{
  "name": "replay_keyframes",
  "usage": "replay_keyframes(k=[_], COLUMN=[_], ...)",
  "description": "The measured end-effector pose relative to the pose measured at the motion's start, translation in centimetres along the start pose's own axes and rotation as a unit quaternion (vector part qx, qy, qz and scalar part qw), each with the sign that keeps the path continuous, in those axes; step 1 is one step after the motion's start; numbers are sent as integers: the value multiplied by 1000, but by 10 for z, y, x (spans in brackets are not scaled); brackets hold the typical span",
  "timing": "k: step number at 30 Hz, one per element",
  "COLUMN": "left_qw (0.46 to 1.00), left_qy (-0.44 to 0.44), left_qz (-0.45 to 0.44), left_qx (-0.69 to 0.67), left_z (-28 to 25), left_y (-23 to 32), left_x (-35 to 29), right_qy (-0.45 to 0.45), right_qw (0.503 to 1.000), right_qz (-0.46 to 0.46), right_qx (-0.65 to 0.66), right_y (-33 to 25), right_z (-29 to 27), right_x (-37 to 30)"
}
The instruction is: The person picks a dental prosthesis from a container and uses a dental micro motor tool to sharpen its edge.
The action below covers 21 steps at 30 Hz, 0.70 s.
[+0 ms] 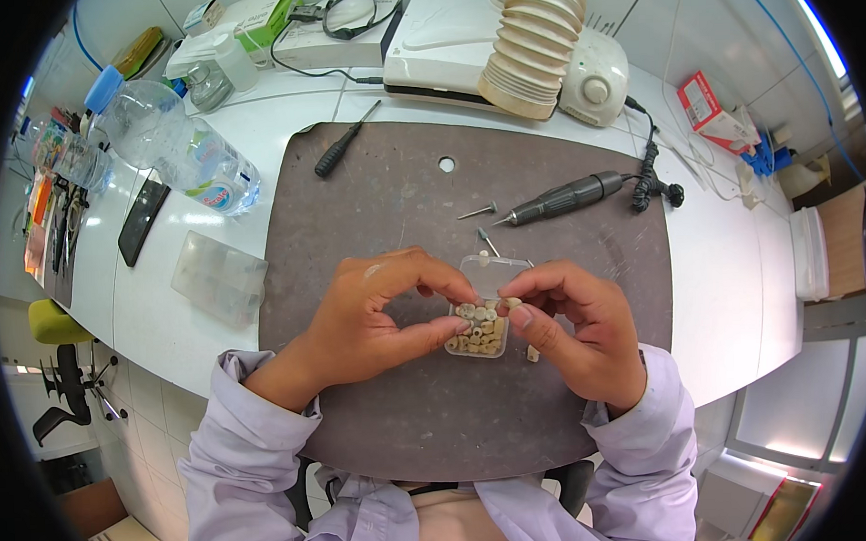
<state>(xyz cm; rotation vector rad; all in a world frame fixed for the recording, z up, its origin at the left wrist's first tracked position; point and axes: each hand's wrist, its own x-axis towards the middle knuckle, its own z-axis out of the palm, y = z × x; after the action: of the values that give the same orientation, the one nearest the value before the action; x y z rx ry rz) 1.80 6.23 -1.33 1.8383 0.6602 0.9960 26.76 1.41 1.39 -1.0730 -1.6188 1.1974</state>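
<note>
A small clear plastic box (476, 353) stands on the brown mat, its lid (499, 272) tipped open on the far side. Several cream, tooth-shaped pieces (483, 339) fill it. My left hand (377, 306) reaches over its left side, thumb and index finger curved against the rim, steadying it. Between thumb and fingertips of my right hand (573, 328), one cream tooth-shaped piece (512, 303) is pinched at the box's right edge. A loose piece (532, 354) lies on the mat under my right hand. My fingers hide part of the box.
Beyond the box lie small metal burs (478, 211) and a black handpiece (564, 199). A screwdriver (347, 140) rests at the mat's far left. On the left are a clear case (220, 277), a phone (144, 219) and a water bottle (176, 136). A ribbed hose (535, 48) stands behind.
</note>
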Motion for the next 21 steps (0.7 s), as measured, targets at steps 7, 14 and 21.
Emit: replay_keyframes(k=[7,14,21], left_qw=[1000,999,999], left_qy=[6,-1,-32], left_qz=[0,8,9], left_qx=[-6,-37,-38], left_z=[0,-1,-2], left_y=[0,0,0], left_x=[1,2,2], right_qy=[-4,-14,-34], right_qw=[1000,999,993], right_qz=[-15,28,58], right_qx=[-23,36,92], right_y=[2,3,4], right_z=[-1,0,3], right_x=[1,-1,-3])
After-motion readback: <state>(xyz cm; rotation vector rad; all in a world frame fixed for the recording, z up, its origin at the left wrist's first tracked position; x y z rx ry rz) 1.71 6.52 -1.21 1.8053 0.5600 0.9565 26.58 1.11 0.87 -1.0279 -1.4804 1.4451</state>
